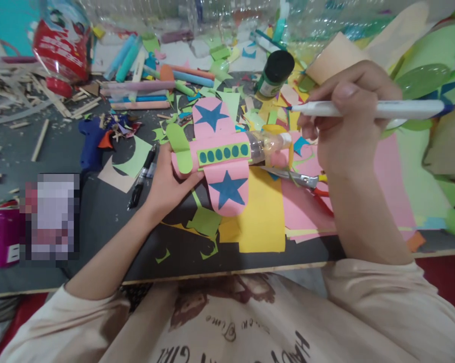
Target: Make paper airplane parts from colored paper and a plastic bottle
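Observation:
My left hand is closed around the tail end of a toy airplane made from a clear plastic bottle wrapped in pink paper. Blue stars mark its two pink wings, and a green strip with a row of dark blue dots runs along the body. A green piece forms the tail, while the bare bottle neck points right. In my right hand is a white marker pen, held level with its dark tip pointing left toward the bottle neck. Below the neck lie scissors with red and yellow handles, partly hidden by my right forearm.
A dark green jar stands behind the airplane. A black pen, a blue glue gun and a red-labelled bottle lie left. Yellow paper, scraps and wooden sticks cover much of the table. Several markers lie at the back.

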`<control>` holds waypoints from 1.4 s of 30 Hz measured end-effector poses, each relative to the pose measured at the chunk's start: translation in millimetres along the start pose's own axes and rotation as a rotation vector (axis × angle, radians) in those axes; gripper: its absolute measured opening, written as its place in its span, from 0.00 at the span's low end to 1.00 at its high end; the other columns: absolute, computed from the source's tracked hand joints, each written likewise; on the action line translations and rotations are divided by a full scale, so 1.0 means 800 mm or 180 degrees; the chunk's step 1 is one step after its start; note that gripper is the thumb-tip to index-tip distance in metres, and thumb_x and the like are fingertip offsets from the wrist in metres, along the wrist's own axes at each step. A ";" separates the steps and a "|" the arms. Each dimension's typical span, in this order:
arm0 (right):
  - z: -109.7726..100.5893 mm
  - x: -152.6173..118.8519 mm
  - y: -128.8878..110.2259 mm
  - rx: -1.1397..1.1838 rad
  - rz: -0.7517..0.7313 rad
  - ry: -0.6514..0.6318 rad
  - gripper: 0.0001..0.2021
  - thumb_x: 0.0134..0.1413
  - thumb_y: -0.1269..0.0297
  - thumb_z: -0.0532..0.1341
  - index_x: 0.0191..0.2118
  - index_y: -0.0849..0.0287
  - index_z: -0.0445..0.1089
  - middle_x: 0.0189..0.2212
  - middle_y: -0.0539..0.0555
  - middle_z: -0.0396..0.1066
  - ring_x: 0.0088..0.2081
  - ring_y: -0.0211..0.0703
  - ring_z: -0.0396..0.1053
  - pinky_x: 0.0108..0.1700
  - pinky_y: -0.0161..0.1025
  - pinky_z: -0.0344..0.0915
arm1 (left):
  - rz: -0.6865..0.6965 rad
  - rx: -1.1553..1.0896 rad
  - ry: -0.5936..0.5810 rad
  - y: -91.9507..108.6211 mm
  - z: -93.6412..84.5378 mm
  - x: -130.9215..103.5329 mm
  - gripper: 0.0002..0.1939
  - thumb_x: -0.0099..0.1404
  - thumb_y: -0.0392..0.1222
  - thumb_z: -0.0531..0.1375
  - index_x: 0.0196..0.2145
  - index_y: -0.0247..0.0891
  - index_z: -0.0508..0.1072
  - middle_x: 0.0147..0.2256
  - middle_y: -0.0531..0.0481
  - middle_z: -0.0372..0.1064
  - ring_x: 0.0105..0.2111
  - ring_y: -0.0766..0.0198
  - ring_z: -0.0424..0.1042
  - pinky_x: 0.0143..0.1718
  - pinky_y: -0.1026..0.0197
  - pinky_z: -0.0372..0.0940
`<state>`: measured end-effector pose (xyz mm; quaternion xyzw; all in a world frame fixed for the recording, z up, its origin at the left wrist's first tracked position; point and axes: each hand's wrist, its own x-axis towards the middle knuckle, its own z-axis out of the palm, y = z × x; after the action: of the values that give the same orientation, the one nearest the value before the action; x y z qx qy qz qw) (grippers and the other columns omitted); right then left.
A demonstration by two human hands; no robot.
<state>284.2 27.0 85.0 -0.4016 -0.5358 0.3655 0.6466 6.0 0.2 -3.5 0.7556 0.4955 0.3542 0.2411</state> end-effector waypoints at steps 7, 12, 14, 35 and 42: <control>-0.004 -0.002 0.002 -0.0142 0.0108 -0.0346 0.05 0.48 0.60 0.69 0.27 0.52 0.75 0.17 0.44 0.69 0.13 0.32 0.57 0.12 0.34 0.47 | 0.0195 -0.0666 -0.0182 0.020 0.028 0.017 0.36 0.63 0.58 0.61 0.62 0.49 0.50 0.61 0.41 0.56 0.63 0.48 0.58 0.63 0.44 0.58; -0.007 -0.003 -0.003 -0.0563 0.0202 -0.0883 0.02 0.49 0.62 0.69 0.30 0.52 0.77 0.23 0.46 0.73 0.18 0.32 0.62 0.17 0.33 0.57 | 0.0329 -0.0765 -0.0190 0.015 0.048 0.030 0.35 0.64 0.56 0.60 0.63 0.49 0.51 0.65 0.42 0.52 0.66 0.49 0.52 0.67 0.43 0.50; -0.003 -0.003 -0.005 -0.0615 0.0376 -0.1083 0.03 0.47 0.65 0.70 0.31 0.51 0.77 0.26 0.47 0.74 0.22 0.33 0.65 0.22 0.34 0.63 | 0.0360 -0.0819 -0.0199 0.011 0.051 0.031 0.36 0.63 0.56 0.61 0.64 0.49 0.52 0.65 0.42 0.52 0.67 0.48 0.51 0.67 0.43 0.48; 0.044 -0.031 0.010 -0.1080 0.0409 -0.1443 0.09 0.48 0.71 0.65 0.25 0.52 0.66 0.22 0.47 0.69 0.22 0.37 0.64 0.23 0.39 0.62 | 0.0454 -0.1196 -0.0298 0.018 0.053 0.035 0.28 0.66 0.57 0.58 0.59 0.46 0.62 0.62 0.42 0.60 0.64 0.51 0.59 0.63 0.47 0.58; 0.045 -0.032 0.018 -0.0963 0.0411 -0.1418 0.08 0.48 0.67 0.67 0.26 0.51 0.67 0.23 0.47 0.72 0.23 0.39 0.67 0.23 0.39 0.63 | 0.0368 -0.1164 -0.0254 0.015 0.054 0.035 0.28 0.64 0.55 0.60 0.58 0.45 0.61 0.59 0.41 0.62 0.61 0.50 0.62 0.61 0.47 0.60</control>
<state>244.0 14.5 65.4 -0.4367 -0.6865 0.4011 0.4209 53.3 20.5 -14.0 0.7398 0.3688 0.4213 0.3731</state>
